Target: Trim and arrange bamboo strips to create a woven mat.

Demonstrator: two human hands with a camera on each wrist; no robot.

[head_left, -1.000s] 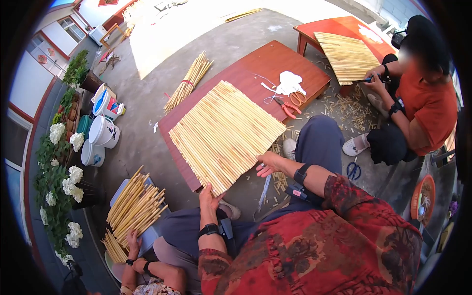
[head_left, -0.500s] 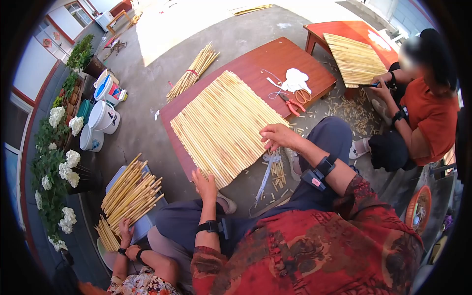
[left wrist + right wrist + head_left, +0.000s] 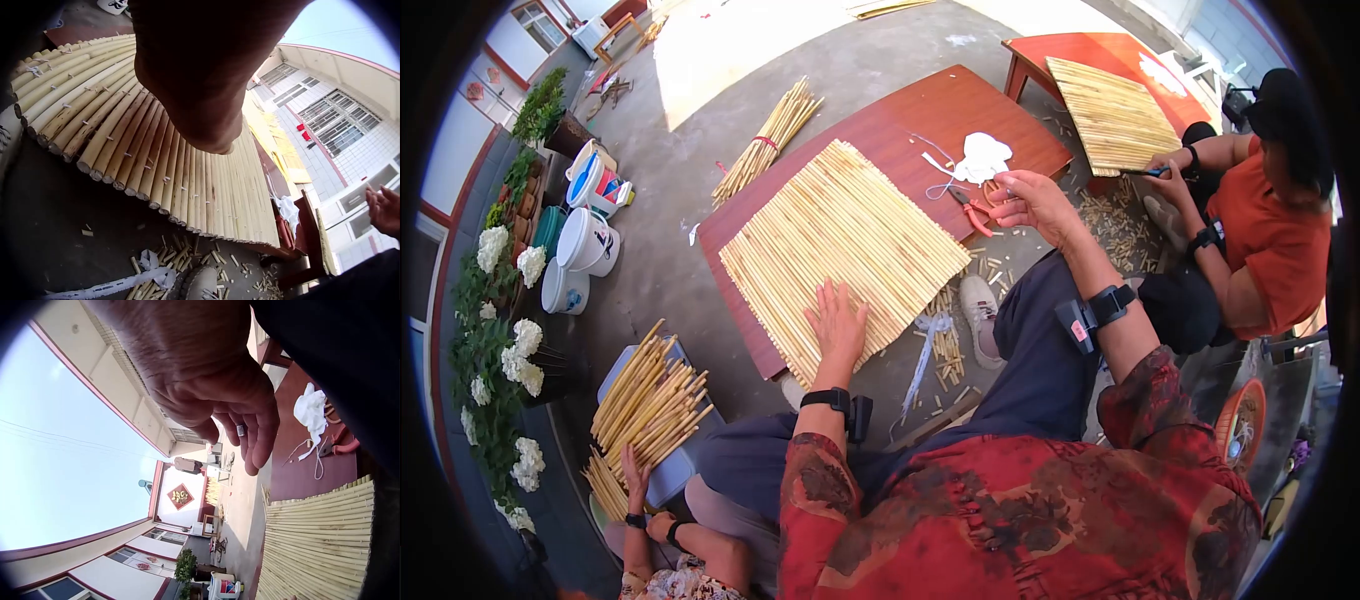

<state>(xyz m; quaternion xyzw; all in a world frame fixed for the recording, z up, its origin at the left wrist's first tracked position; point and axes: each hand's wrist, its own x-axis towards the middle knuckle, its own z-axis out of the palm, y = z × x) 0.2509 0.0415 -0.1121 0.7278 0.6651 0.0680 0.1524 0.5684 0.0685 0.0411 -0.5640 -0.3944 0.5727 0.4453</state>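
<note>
A mat of pale reed sticks (image 3: 830, 215) tied side by side lies on the low red-brown table (image 3: 940, 105), its near corner jutting past the edge. My left hand (image 3: 838, 325) rests on the mat's near part, fingers spread. White cord ties (image 3: 109, 137) dot the sticks in the left wrist view. My right hand (image 3: 1035, 208) is raised to the right of the mat, fingers loosely bent and holding nothing in the right wrist view (image 3: 219, 400). Beside it on the table are red-handled pliers (image 3: 973, 214), a crumpled white cloth (image 3: 982, 158) and scissors, partly hidden behind the hand.
Cut stick pieces (image 3: 945, 360) litter the ground by my feet. At left, a person's hand (image 3: 636, 475) touches loose sticks (image 3: 650, 400) on a tray. A person in orange (image 3: 1260, 270) works at a second mat (image 3: 1110, 115). A tied stick bundle (image 3: 770, 140) lies beyond my table.
My left hand has moved from the mat's near left corner up onto its surface. My right hand has left the mat's right edge and risen towards the pliers and scissors.
</note>
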